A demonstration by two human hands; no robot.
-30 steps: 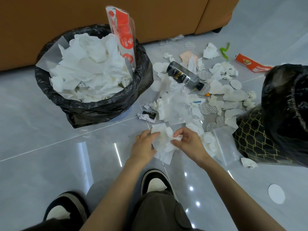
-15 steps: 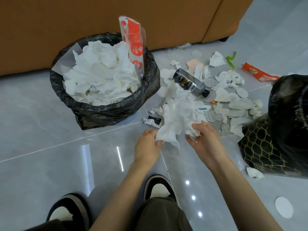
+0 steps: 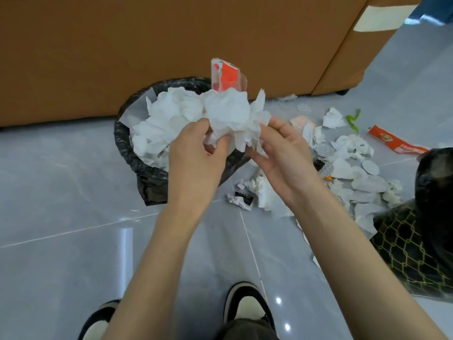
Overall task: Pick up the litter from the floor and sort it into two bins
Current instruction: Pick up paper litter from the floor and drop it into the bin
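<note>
Both hands hold one crumpled white tissue wad [image 3: 230, 114]. In my head-camera view, the left hand [image 3: 193, 148] curls its fingers round the wad's lower left and the right hand [image 3: 282, 153] pinches its right edge. I see the wad against the right side of the tissue-heaped black-lined bin [image 3: 125, 143] at 10 o'clock. Loose litter [image 3: 353, 168] lies on the grey floor [image 3: 61, 192] at 3 o'clock, beside a second black-lined bin [image 3: 431, 192] at 4 o'clock.

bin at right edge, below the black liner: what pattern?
The bin body is black with a gold chain-link lattice; head view, lower right.
</note>
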